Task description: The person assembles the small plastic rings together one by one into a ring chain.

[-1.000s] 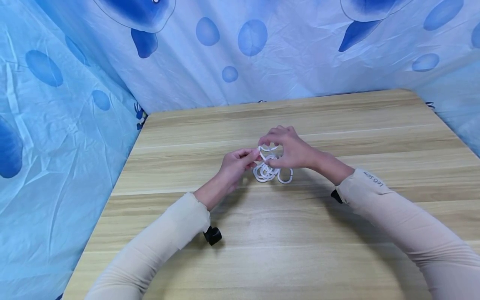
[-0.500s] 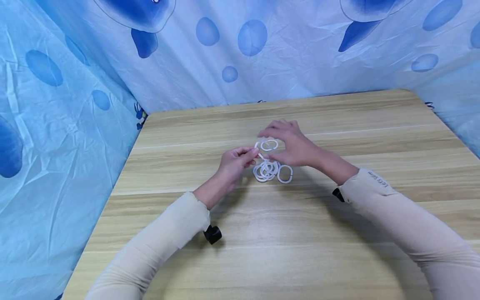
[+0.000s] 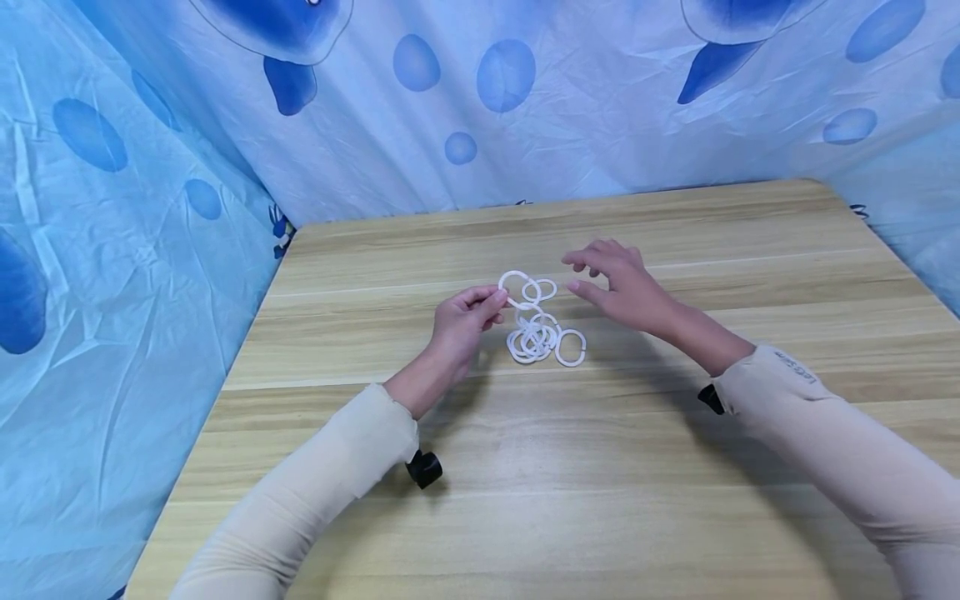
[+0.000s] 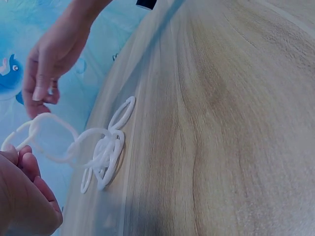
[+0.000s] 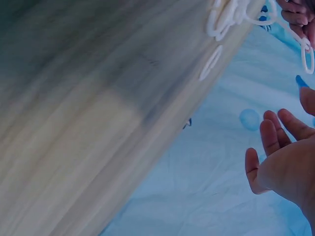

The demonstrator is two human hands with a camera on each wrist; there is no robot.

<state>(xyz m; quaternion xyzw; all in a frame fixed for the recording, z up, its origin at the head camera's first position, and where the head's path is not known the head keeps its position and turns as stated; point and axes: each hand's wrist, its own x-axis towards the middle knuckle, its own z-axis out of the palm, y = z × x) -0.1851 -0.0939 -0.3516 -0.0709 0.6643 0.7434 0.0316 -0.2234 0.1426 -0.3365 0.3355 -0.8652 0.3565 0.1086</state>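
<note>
A chain of white plastic rings [image 3: 536, 329] lies bunched in the middle of the wooden table [image 3: 600, 467]. My left hand [image 3: 468, 315] pinches the top ring [image 3: 512, 287] of the chain and holds it just above the table; the left wrist view shows that ring [image 4: 47, 135] between its fingertips, with the bunch [image 4: 103, 155] below. My right hand [image 3: 611, 279] hovers to the right of the rings with its fingers loosely spread, holding nothing. In the right wrist view the right hand [image 5: 288, 162] is empty, and the rings [image 5: 231, 17] lie at the top edge.
A blue patterned cloth [image 3: 150, 167] hangs behind the table and along its left side. Bare wood spreads in front of the rings and to both sides. Beige sleeves [image 3: 315, 492] cover both forearms.
My right hand has let go of the rings and drawn away to the right with its fingers spread. My left hand has lifted the top ring slightly up and left.
</note>
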